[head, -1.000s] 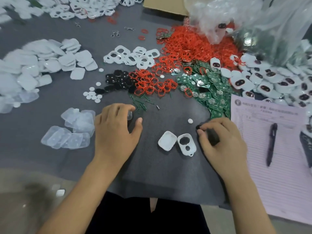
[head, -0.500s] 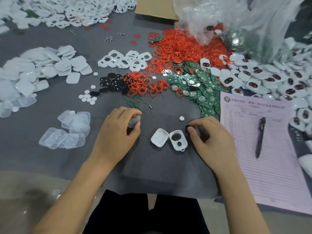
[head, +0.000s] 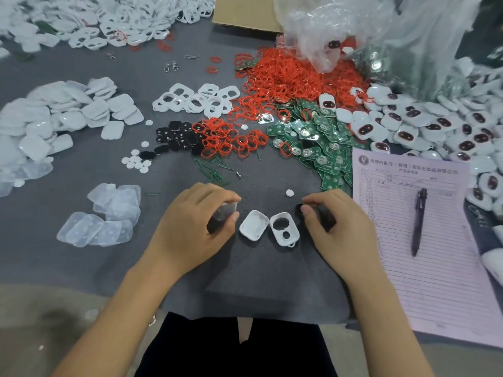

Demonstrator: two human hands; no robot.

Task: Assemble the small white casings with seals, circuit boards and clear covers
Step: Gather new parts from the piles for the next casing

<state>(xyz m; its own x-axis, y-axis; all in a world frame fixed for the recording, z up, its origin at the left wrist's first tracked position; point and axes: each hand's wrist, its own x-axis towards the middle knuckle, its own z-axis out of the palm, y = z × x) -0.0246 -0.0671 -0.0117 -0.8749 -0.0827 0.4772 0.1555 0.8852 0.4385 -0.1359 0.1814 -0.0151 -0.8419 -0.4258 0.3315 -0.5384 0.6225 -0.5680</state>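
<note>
Two small white casing halves lie between my hands on the grey mat: a plain shell (head: pixel 253 225) and a front piece with two holes (head: pixel 284 232). My left hand (head: pixel 196 227) is curled around a clear cover (head: pixel 227 208), held between thumb and fingers just left of the plain shell. My right hand (head: pixel 337 229) pinches a small black part (head: pixel 300 207) at its fingertips, right of the holed casing. Red seals (head: pixel 234 140), green circuit boards (head: pixel 318 142) and more clear covers (head: pixel 106 216) lie in heaps further back.
Piles of white shells (head: pixel 54 121) sit at the left, holed white fronts (head: pixel 196 99) and black pads (head: pixel 177 137) in the middle, finished units (head: pixel 424 126) at the right. A pink form (head: pixel 424 240) with a pen (head: pixel 417 221) lies right. A plastic bag (head: pixel 381 31) stands behind.
My left hand has lifted the clear cover into view between its fingers. My right hand stays pinched on the black part. The camera has tilted a little, so the table sits higher in frame.
</note>
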